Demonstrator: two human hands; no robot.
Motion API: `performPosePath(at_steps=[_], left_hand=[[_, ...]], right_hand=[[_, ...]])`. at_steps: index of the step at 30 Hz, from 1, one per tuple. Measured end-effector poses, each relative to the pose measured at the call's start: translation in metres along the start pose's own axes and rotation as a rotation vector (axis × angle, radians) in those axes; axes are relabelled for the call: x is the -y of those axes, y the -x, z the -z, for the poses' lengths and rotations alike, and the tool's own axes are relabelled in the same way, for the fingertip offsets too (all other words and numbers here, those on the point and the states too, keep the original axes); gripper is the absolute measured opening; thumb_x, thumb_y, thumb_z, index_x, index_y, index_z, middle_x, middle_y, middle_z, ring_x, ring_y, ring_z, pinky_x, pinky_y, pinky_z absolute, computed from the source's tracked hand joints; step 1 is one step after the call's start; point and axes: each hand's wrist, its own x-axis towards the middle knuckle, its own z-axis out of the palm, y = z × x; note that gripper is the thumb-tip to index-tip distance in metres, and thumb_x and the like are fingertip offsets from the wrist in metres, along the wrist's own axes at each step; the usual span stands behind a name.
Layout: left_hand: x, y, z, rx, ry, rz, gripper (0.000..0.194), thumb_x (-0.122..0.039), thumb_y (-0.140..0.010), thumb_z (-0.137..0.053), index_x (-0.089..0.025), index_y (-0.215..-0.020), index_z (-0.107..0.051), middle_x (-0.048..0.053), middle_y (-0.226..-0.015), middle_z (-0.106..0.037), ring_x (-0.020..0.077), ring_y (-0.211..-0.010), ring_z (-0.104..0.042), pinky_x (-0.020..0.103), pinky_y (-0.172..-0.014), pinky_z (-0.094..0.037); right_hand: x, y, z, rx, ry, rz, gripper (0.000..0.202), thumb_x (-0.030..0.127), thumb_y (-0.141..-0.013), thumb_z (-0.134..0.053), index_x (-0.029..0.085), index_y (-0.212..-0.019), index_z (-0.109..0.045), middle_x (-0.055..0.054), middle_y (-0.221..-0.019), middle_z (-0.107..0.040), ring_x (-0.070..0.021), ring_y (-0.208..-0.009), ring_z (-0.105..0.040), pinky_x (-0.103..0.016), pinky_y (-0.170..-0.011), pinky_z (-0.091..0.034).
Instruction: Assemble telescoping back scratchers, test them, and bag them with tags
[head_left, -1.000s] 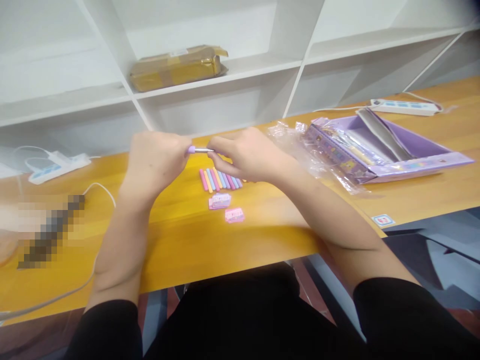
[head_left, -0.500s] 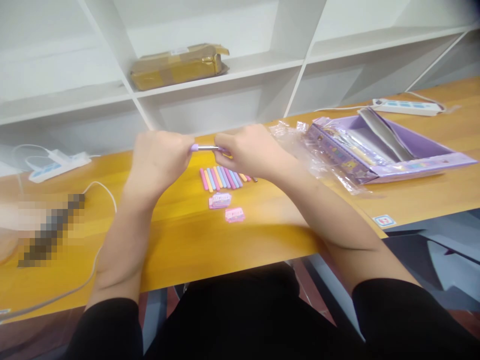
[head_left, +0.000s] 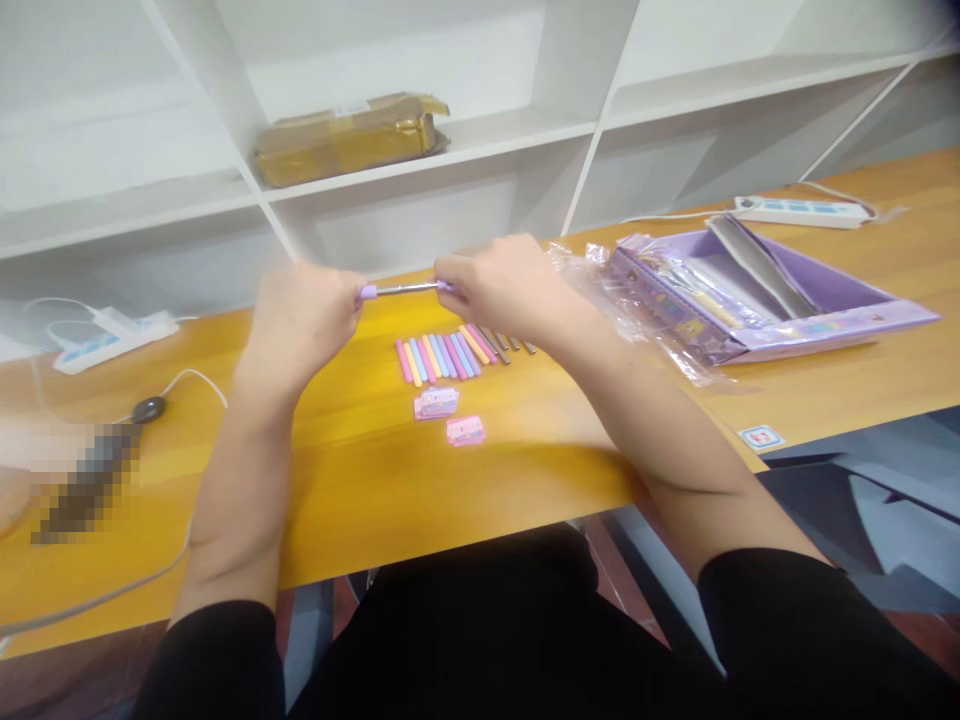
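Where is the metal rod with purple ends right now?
In the head view, left of centre, the metal rod spans from the left hand to the right hand, just above the row of coloured sticks in the picture.

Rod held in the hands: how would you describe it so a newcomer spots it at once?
Find the wooden table, then the left hand and right hand above its far part. The rod spans the gap between them, silver in the middle with purple at each end. Unlike the coloured sticks lying in a row, it is gripped by both hands.
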Motion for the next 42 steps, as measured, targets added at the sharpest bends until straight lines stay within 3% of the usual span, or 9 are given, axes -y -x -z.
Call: performPosePath(at_steps=[10,17,25,27,30,34,38,42], left_hand=[[0.013,-0.007,-0.005,-0.010,-0.016,0.052,0.034,-0.024,-0.105,-0.051,-0.026,-0.086,-0.080,0.013,-0.080,-0.075,0.0351,-0.091,-0.077,0.044,-0.078,-0.046],[0.017,-0.010,-0.006,-0.019,-0.053,0.050,0.030,-0.020,-0.103,-0.054,-0.025,-0.079,-0.071,0.010,-0.072,-0.068,0.0306,-0.081,-0.071,0.043,-0.070,-0.036],[0.036,-0.015,-0.002,0.001,-0.076,0.129,0.028,-0.023,-0.104,-0.055,-0.024,-0.089,-0.078,0.009,-0.079,-0.071,0.0285,-0.084,-0.067,0.041,-0.071,-0.033],[0.042,-0.014,0.000,0.006,-0.069,0.137,0.026,-0.022,-0.103,-0.056,-0.024,-0.089,-0.078,0.007,-0.075,-0.065,0.0257,-0.077,-0.060,0.039,-0.071,-0.030],[0.047,-0.012,0.005,-0.004,-0.039,0.105,0.028,-0.022,-0.103,-0.054,-0.023,-0.085,-0.075,0.002,-0.071,-0.049,0.0206,-0.068,-0.036,0.036,-0.070,-0.028],[0.053,-0.011,0.009,-0.070,-0.014,0.114,0.027,-0.023,-0.101,-0.054,-0.024,-0.080,-0.070,-0.001,-0.071,-0.035,0.0198,-0.068,-0.020,0.036,-0.068,-0.024],[0.063,-0.014,0.002,-0.096,-0.011,0.124,0.026,-0.024,-0.099,-0.056,-0.025,-0.076,-0.069,-0.001,-0.069,-0.033,0.0202,-0.068,-0.017,0.036,-0.067,-0.023],[0.077,-0.019,-0.008,-0.096,-0.041,0.144,0.030,-0.029,-0.100,-0.055,-0.024,-0.085,-0.080,0.000,-0.069,-0.040,0.0210,-0.067,-0.024,0.036,-0.069,-0.026]], right_hand=[[-0.018,0.000,0.005,-0.013,-0.015,-0.010,0.018,0.027,-0.105,-0.059,0.022,-0.102,-0.076,-0.009,-0.084,-0.071,-0.0260,-0.082,-0.062,-0.035,-0.077,-0.034],[-0.027,0.000,0.004,-0.039,-0.009,-0.024,0.017,0.028,-0.104,-0.060,0.022,-0.102,-0.076,-0.010,-0.087,-0.072,-0.0268,-0.085,-0.063,-0.036,-0.078,-0.035],[-0.045,-0.002,0.016,-0.003,0.130,-0.076,0.023,0.027,-0.105,-0.056,0.026,-0.105,-0.079,-0.009,-0.090,-0.077,-0.0289,-0.088,-0.067,-0.037,-0.073,-0.033],[-0.045,-0.001,0.024,0.020,0.175,-0.084,0.024,0.028,-0.106,-0.054,0.028,-0.105,-0.079,-0.008,-0.091,-0.078,-0.0293,-0.089,-0.067,-0.038,-0.071,-0.032],[-0.040,0.000,0.037,0.041,0.209,-0.094,0.024,0.029,-0.106,-0.053,0.030,-0.104,-0.077,-0.008,-0.090,-0.078,-0.0299,-0.090,-0.067,-0.039,-0.069,-0.031],[-0.035,0.003,0.052,0.023,0.184,-0.161,0.021,0.031,-0.107,-0.053,0.030,-0.099,-0.072,-0.009,-0.081,-0.073,-0.0323,-0.093,-0.066,-0.039,-0.067,-0.029],[-0.039,0.005,0.062,-0.025,0.101,-0.216,0.020,0.032,-0.105,-0.058,0.029,-0.086,-0.062,-0.009,-0.077,-0.067,-0.0316,-0.090,-0.062,-0.038,-0.068,-0.026],[-0.049,0.005,0.065,-0.076,0.105,-0.213,0.033,0.022,-0.098,-0.060,0.026,-0.074,-0.039,-0.007,-0.078,-0.058,-0.0270,-0.082,-0.050,-0.038,-0.072,-0.023]])
